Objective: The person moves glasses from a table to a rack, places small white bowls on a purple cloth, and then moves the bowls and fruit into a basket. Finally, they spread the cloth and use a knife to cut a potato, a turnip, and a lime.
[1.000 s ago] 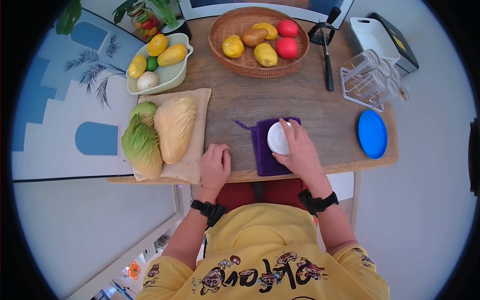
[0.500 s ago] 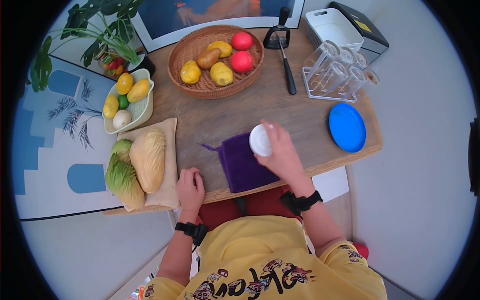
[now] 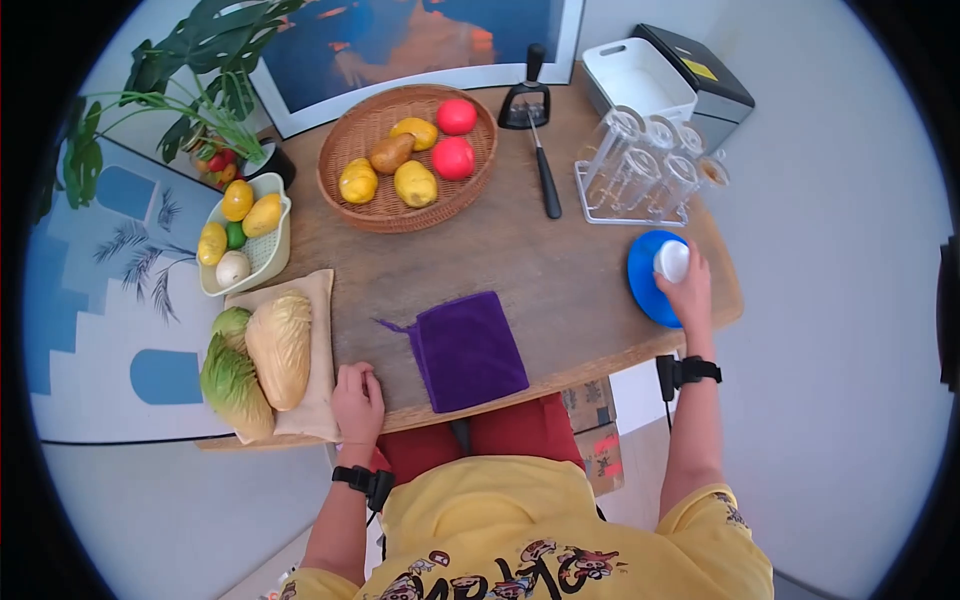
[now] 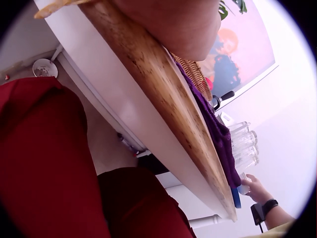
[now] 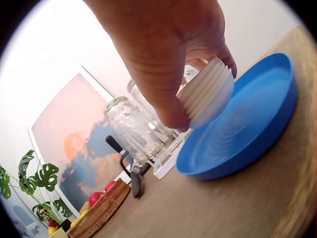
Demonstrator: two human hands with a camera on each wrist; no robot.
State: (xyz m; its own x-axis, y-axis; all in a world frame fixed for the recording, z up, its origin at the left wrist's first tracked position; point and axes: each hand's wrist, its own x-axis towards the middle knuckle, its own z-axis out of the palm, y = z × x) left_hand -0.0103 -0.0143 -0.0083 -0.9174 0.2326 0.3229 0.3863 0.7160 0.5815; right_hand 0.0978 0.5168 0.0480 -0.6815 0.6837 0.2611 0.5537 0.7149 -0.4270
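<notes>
I hold the right arm (image 3: 692, 435) stretched forward and out to the side, its hand (image 3: 692, 297) turned palm down, with thumb (image 5: 174, 111) and fingers (image 5: 227, 59) bent in a pinching grip. My left arm (image 3: 338, 525) reaches forward closer to the torso (image 3: 485, 500), elbow out of sight in the head view. The left hand (image 3: 358, 405) rests idle, fingers loosely curled, well apart from the right.

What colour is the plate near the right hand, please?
The plate is blue; the right wrist view shows it best.
</notes>
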